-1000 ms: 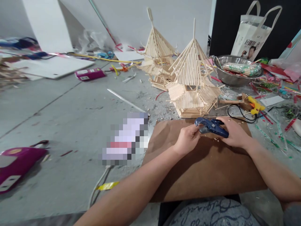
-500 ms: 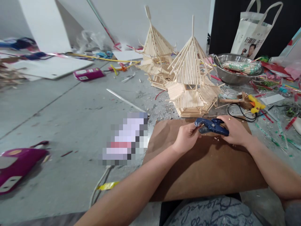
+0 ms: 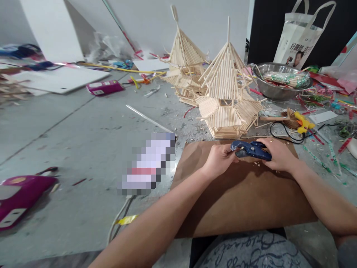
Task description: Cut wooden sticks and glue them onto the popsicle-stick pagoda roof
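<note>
My right hand (image 3: 279,154) is wrapped round the handles of a pair of dark blue hand shears (image 3: 252,148), their jaws pointing left. Close against those jaws, my left hand (image 3: 219,160) is closed in a pinch. What its fingers hold is too small and hidden to make out. Both hands are above a brown cardboard sheet (image 3: 237,208), where small pale cut bits (image 3: 258,163) lie under the shears. Just beyond the sheet stands a pavilion model (image 3: 227,100) built of thin wooden sticks, with a pointed roof.
Behind it is a second stick pavilion (image 3: 184,56). A steel bowl (image 3: 279,95) with bagged sticks and a yellow glue gun (image 3: 304,123) are to the right. A blurred-out phone (image 3: 150,163) with a cable lies left of the cardboard; purple power strips (image 3: 36,190) are farther left.
Almost nothing differs: both hands keep their places at the shears, and my left wrist has shifted very slightly. A few more pale bits show around my right hand.
</note>
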The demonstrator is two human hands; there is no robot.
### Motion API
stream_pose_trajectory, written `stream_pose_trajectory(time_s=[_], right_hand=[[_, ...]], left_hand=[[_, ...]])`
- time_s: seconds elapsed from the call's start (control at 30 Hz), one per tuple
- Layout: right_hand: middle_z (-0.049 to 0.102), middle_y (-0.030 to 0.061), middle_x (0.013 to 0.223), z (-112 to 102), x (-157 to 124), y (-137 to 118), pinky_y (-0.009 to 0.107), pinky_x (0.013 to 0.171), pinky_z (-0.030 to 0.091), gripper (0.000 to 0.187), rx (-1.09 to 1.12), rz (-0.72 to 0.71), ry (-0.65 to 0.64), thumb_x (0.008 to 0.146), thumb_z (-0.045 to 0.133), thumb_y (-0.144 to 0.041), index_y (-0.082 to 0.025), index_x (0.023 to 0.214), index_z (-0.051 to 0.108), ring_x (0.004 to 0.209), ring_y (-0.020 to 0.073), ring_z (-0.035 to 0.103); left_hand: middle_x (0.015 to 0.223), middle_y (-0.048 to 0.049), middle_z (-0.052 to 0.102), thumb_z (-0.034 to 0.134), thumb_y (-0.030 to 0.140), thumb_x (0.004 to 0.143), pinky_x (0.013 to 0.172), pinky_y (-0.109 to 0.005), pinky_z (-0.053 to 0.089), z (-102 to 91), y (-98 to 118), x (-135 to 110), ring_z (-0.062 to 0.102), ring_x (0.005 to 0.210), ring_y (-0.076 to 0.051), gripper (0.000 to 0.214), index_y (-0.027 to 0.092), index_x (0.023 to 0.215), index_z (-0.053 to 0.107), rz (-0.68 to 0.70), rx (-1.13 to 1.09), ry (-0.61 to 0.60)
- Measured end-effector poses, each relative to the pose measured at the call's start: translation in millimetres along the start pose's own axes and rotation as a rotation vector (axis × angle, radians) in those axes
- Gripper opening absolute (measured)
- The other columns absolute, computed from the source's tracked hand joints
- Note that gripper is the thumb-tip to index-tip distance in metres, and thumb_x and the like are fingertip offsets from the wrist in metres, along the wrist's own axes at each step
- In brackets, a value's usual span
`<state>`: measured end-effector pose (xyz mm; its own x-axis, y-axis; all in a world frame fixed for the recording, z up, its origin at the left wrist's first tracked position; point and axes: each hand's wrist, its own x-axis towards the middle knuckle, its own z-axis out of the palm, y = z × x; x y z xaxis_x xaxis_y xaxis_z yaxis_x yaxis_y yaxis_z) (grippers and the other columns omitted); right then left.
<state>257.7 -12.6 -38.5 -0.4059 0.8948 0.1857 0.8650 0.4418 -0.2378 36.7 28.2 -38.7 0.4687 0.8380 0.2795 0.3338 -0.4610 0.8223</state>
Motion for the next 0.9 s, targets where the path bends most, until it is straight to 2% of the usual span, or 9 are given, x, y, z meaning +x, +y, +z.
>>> stream_pose_trajectory(time_s=[0.37, 0.6, 0.9], right_hand=[[0.063, 0.0129, 0.097, 0.3, -1.5, -0.1, 0.035, 0.073, 0.043, 0.044, -0.004, 0.074, -0.062, 0.066, 0.053, -0.027, -0.013, 0.109, 0.049, 0.086, 0.0269, 0.059], [0.065, 0.0100, 0.096, -1.5, -2.2, -3.2, 0.031, 0.068, 0.042, 0.040, 0.008, 0.137, -0.110, 0.067, 0.054, -0.029, -0.017, 0.105, 0.051, 0.084, 0.0249, 0.061], [0.066, 0.0095, 0.098, -0.5, -2.8, -7.6, 0.031, 0.065, 0.040, 0.040, -0.055, 0.193, -0.138, 0.070, 0.053, -0.030, -0.017, 0.108, 0.052, 0.084, 0.0261, 0.063]], left_hand=[[0.048, 0.0009, 0.064, 0.046, 0.013, 0.073, 0.047, -0.016, 0.042, -2.4, 0.9, 1.1, 0.060, 0.046, -0.010, 0.023, 0.015, 0.064, 0.067, 0.021, 0.003, -0.036], [0.049, 0.0015, 0.065, 0.046, 0.009, 0.070, 0.050, -0.015, 0.045, -1.2, 3.4, 0.2, 0.061, 0.048, -0.010, 0.023, 0.015, 0.057, 0.063, 0.014, -0.043, -0.043], [0.051, 0.0016, 0.065, 0.045, 0.007, 0.067, 0.049, -0.016, 0.047, 1.0, 1.3, 0.3, 0.062, 0.047, -0.010, 0.022, 0.015, 0.058, 0.063, -0.063, -0.161, -0.047]])
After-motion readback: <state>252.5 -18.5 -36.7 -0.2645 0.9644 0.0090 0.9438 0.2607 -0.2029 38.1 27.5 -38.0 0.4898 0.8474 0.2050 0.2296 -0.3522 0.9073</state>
